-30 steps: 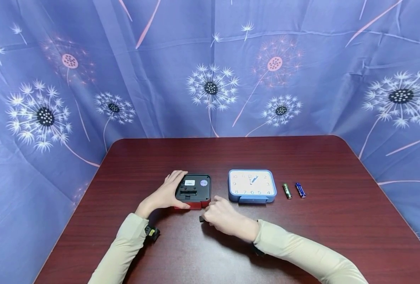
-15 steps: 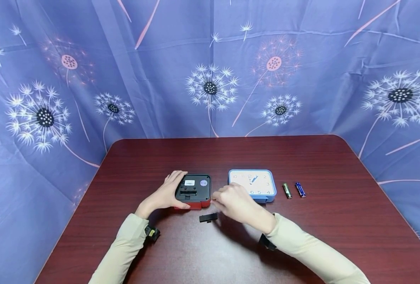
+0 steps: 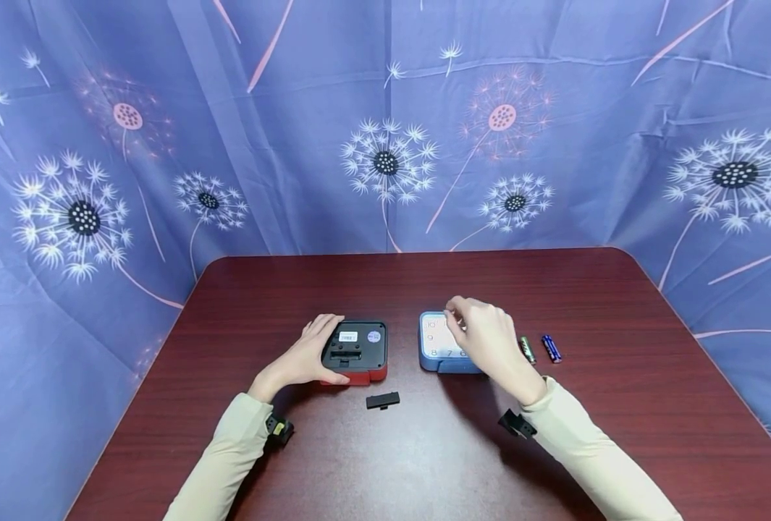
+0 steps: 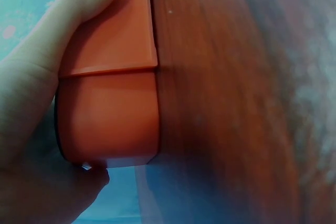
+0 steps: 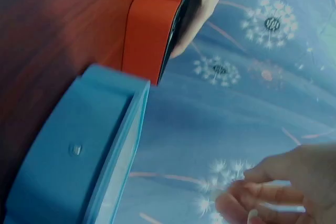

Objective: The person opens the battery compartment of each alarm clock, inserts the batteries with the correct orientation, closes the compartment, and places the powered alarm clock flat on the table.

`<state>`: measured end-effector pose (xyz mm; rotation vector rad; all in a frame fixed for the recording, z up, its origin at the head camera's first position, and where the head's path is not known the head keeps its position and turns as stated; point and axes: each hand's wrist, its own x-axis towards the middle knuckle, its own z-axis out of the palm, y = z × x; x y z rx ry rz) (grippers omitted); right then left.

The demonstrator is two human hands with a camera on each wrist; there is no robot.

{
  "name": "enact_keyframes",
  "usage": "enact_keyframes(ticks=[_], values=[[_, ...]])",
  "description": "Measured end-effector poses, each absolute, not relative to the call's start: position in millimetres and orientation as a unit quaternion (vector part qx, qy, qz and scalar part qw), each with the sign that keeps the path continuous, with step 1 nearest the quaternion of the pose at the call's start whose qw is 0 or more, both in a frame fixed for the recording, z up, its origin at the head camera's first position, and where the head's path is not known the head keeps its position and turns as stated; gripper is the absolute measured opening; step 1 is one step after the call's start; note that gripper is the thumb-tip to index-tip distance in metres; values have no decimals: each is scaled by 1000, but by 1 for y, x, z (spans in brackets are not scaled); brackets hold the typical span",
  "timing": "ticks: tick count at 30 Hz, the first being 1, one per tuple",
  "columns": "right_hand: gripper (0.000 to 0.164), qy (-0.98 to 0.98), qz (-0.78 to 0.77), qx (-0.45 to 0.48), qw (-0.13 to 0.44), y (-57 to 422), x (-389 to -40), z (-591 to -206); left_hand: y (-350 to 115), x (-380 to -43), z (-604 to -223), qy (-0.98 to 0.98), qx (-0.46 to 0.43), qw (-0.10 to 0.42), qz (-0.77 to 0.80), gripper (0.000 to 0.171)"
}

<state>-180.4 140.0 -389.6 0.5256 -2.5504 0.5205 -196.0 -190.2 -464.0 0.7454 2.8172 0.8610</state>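
Observation:
A red alarm clock (image 3: pixel 377 375) lies face down on the table, its black back upward and its battery slot uncovered. My left hand (image 3: pixel 300 358) grips its left end, thumb on the near red side and fingers at the far edge; the left wrist view shows the thumb on the red casing (image 4: pixel 113 119). In front of that clock lies a black battery cover (image 3: pixel 383 400). My right hand (image 3: pixel 486 336) is above a blue clock (image 3: pixel 434 347), hiding the right part of its face. In the right wrist view its fingers (image 5: pixel 233 205) are loosely bent with nothing between them.
Right of the blue clock, a green battery (image 3: pixel 526 350) and a blue battery (image 3: pixel 551 349) lie on the dark red wooden table (image 3: pixel 281 282). A blue dandelion-print curtain (image 3: pixel 294 145) hangs behind the table and along its sides.
The right hand has let go of the black battery cover, leaving it on the table, and moved right and away over the blue clock. The left hand and red alarm clock have stayed put.

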Motion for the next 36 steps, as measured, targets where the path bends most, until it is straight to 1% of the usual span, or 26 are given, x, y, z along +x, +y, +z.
enact_keyframes(ticks=[5,7,10,14,16,21,26,31,36], values=[[4,-944,170,124,253,155,-191,-393,-191,-195,-465,926,242,55,286,113],[5,-952,157,98,245,162,-195,-394,-190,-195,-465,926,242,55,286,114],[6,-969,127,62,201,173,-200,-396,-190,-195,-465,926,241,55,285,114],[13,-990,83,33,107,184,-205,-401,-191,-196,-465,926,239,55,285,114],[17,-994,69,22,76,189,-207,-404,-191,-196,-465,927,239,56,285,114],[22,-998,56,-1,29,197,-212,-412,-191,-196,-464,928,237,58,283,114],[22,-998,57,-19,-26,203,-214,-416,-190,-196,-464,927,238,56,284,115],[22,-997,53,-19,-50,206,-212,-422,-190,-197,-464,928,236,58,283,115],[27,-994,45,-23,-92,208,-213,-425,-190,-196,-464,927,240,54,285,114]])
